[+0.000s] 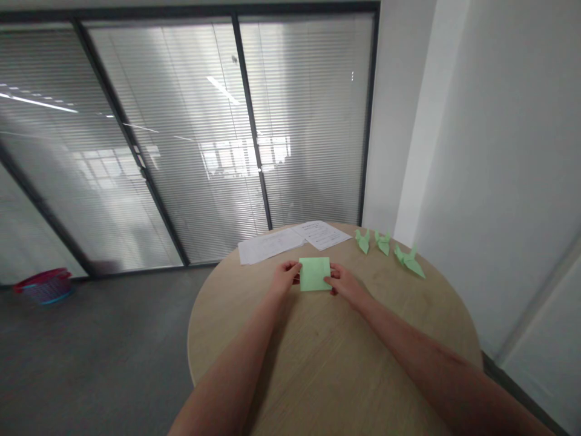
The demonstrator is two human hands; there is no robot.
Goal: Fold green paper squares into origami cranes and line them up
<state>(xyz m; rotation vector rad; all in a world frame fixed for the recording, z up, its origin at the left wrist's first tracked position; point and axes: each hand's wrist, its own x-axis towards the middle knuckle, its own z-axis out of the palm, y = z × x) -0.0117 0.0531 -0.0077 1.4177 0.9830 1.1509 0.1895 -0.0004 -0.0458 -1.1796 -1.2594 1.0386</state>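
A pale green square of paper (315,274) is held up over the round wooden table (318,363), its flat face towards me. My left hand (287,275) pinches its left edge between thumb and fingers. At the right edge, my right hand (340,280) grips the same paper, thumb in front and fingers partly hidden behind it. Whether the square is folded in layers I cannot tell.
Printed sheets (272,245) lie at the table's far side. Three green folded paper birds (382,243) stand at the back right. A red and blue basket (48,287) sits on the floor at left. Glass panels with blinds (204,121) and a white wall (499,151) surround the table.
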